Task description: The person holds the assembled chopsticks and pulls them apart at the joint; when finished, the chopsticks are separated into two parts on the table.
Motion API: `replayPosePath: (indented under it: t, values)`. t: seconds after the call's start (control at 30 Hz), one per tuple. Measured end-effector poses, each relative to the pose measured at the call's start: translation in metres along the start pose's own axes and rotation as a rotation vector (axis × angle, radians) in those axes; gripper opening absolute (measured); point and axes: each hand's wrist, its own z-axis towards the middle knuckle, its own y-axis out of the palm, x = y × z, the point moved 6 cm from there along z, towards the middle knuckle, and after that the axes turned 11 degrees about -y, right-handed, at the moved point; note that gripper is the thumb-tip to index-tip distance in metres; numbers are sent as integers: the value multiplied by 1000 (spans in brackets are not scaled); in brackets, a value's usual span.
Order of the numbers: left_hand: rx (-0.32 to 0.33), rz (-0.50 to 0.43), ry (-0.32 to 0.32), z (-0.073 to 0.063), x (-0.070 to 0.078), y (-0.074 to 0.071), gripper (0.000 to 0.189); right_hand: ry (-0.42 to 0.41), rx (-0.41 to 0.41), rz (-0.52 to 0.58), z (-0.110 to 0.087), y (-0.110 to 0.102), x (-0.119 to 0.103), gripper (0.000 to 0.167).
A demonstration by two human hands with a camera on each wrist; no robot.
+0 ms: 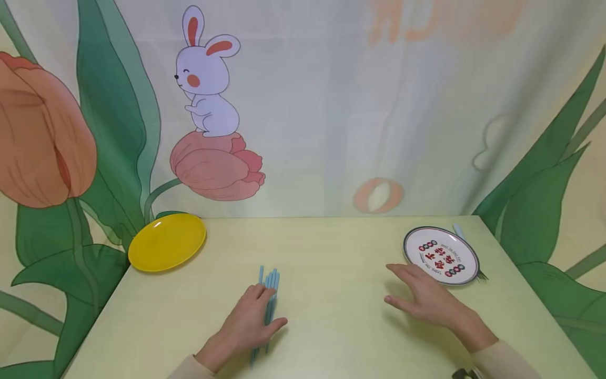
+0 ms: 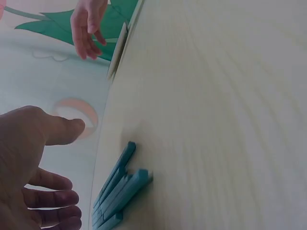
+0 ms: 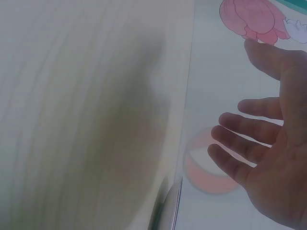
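Several slim blue sticks, which look like chopsticks, lie in a loose bundle on the table. My left hand is over them with its fingers extended and the thumb spread, hiding their middle part. In the left wrist view the hand appears apart from the sticks, holding nothing. On the right, my right hand hovers with fingers stretched out beside a white plate with red characters and a dark rim. Nothing is in the right hand, and the plate's edge shows below it.
A yellow plate sits at the table's back left corner. From behind the white plate stick out a pale blue end and some dark thin tips. A printed curtain hangs along the table's back edge.
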Motion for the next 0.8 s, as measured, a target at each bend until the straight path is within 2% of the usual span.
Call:
replayPosePath:
  t: [0.27,0.37,0.53,0.8]
  values:
    - [30,22,-54,-2,5,0,45,13,-2,7,-1,4,0,64]
    - [7,26,-86,-2,4,3,40,9,10,17,-4,5,0,61]
    - [-67,22,-124,-5,4,11,36,6,9,28,-8,7,1,55]
    - [-98,13,-200,-1,2,7,34,14,15,72,-3,8,3,52]
